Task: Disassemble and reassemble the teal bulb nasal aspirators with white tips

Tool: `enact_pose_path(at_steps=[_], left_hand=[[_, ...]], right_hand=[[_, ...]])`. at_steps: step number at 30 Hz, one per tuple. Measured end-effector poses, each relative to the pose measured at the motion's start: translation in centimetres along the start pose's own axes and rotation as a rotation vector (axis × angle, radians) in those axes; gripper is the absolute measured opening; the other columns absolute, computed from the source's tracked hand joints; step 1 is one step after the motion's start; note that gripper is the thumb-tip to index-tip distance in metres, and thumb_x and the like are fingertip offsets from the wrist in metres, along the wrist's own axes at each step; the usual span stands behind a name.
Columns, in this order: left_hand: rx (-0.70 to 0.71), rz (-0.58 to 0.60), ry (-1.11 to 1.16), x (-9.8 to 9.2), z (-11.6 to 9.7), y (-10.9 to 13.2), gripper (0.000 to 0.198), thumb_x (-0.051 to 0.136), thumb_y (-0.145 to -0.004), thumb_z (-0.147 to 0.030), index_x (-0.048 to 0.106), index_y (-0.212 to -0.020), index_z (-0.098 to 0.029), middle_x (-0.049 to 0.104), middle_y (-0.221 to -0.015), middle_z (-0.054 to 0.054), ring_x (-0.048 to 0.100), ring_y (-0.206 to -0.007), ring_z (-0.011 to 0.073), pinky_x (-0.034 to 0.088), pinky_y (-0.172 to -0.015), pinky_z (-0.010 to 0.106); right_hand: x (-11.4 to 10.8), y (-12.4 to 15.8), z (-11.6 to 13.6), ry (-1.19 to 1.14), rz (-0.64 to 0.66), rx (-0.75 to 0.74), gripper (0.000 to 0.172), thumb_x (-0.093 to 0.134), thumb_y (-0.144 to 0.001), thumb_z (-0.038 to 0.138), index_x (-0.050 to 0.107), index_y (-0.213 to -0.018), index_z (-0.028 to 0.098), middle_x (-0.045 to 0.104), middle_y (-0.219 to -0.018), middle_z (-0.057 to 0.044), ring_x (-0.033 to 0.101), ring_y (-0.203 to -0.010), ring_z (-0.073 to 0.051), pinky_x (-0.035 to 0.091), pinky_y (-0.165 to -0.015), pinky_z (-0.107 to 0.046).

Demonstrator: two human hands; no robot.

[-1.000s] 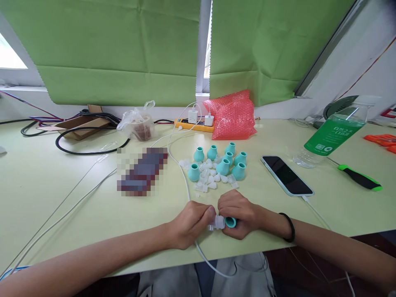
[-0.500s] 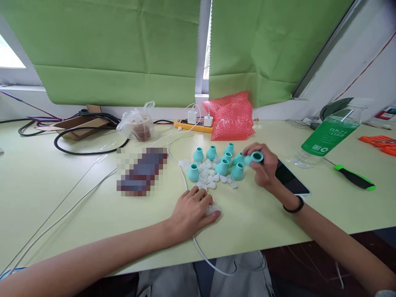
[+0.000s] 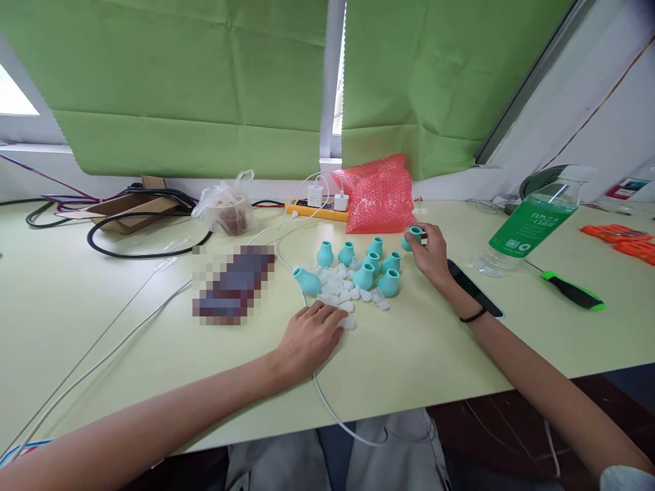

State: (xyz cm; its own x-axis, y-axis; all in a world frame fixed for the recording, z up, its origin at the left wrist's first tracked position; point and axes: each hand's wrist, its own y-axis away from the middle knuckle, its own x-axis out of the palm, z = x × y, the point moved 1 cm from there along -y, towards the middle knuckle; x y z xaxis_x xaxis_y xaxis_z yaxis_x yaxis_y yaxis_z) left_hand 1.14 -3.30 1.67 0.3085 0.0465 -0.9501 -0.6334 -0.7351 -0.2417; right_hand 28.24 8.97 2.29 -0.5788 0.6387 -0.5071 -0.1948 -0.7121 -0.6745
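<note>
The scene is bright, the window [image 3: 15, 94] glaring white.

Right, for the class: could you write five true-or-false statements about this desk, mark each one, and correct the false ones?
1. The right hand holds a teal piece. True.
2. The black wristband is on the left arm. False: the black wristband is on the right arm.
3. The tipped teal piece lies left of the white pieces. True.
4. The bubble wrap is blue. False: the bubble wrap is pinkish red.
5. The screwdriver lies right of the phone. True.
</note>
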Motion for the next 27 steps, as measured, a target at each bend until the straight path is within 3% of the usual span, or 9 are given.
enact_pose_path(at_steps=[5,16,19,21,22,24,27], left_hand=[[0.008,-0.036,0.041,0.2,0.3,0.2,0.023,0.037,-0.082,-0.019,0.047,-0.102,-0.017,0.058,-0.098,0.006,0.051,-0.093,0.0215,0.047,-0.074,0.037],[0.067,-0.055,0.152,0.4,0.5,0.1,0.023,0.036,-0.081,-0.012,0.047,-0.1,-0.016,0.057,-0.1,0.007,0.051,-0.096,0.019,0.046,-0.079,0.034],[0.067,-0.067,0.153,0.4,0.6,0.2,0.023,0.036,-0.081,-0.011,0.046,-0.1,-0.016,0.058,-0.101,0.006,0.052,-0.095,0.0184,0.047,-0.078,0.033],[0.062,-0.075,0.143,0.4,0.6,0.3,0.022,0.037,-0.081,-0.012,0.046,-0.1,-0.017,0.058,-0.099,0.005,0.053,-0.093,0.0186,0.047,-0.075,0.033],[0.055,-0.083,0.136,0.5,0.7,0.3,0.021,0.038,-0.081,-0.013,0.046,-0.1,-0.018,0.058,-0.098,0.005,0.052,-0.092,0.019,0.048,-0.073,0.033],[0.03,-0.11,0.132,0.5,0.7,0.3,0.019,0.041,-0.08,-0.016,0.047,-0.098,-0.019,0.056,-0.096,0.005,0.051,-0.091,0.0196,0.048,-0.071,0.033],[-0.018,-0.152,0.166,0.4,0.8,0.2,0.013,0.044,-0.078,-0.02,0.048,-0.09,-0.018,0.051,-0.095,0.007,0.049,-0.09,0.0197,0.047,-0.069,0.032]], right_hand=[[1.2,0.5,-1.3,0.008,0.138,0.11,0.025,0.053,-0.064,0.025,0.058,-0.087,0.015,0.06,-0.083,-0.007,0.053,-0.067,-0.018,0.042,-0.067,-0.034],[1.4,1.0,0.2,-0.036,0.114,0.103,0.026,0.044,-0.073,0.033,0.054,-0.091,0.017,0.06,-0.09,-0.008,0.056,-0.078,-0.02,0.044,-0.069,-0.035],[0.4,1.4,2.0,-0.044,-0.084,-0.103,0.026,0.044,-0.075,0.032,0.051,-0.095,0.016,0.053,-0.101,-0.011,0.051,-0.093,-0.022,0.04,-0.08,-0.041],[-0.4,2.4,4.0,-0.073,-0.208,-0.38,0.023,0.049,-0.073,0.027,0.051,-0.094,0.017,0.051,-0.102,-0.011,0.047,-0.099,-0.024,0.038,-0.085,-0.042],[-0.6,3.2,5.1,-0.094,-0.203,-0.502,0.022,0.051,-0.072,0.025,0.05,-0.094,0.018,0.051,-0.099,-0.011,0.048,-0.098,-0.023,0.039,-0.084,-0.042],[-0.7,5.1,7.4,-0.131,-0.072,-0.69,0.027,0.054,-0.07,0.022,0.049,-0.097,0.019,0.051,-0.098,-0.01,0.05,-0.093,-0.023,0.043,-0.078,-0.04],[0.0,8.1,10.2,-0.134,0.285,-0.916,0.031,0.052,-0.073,0.024,0.047,-0.103,0.018,0.052,-0.104,-0.011,0.05,-0.096,-0.022,0.045,-0.078,-0.04]])
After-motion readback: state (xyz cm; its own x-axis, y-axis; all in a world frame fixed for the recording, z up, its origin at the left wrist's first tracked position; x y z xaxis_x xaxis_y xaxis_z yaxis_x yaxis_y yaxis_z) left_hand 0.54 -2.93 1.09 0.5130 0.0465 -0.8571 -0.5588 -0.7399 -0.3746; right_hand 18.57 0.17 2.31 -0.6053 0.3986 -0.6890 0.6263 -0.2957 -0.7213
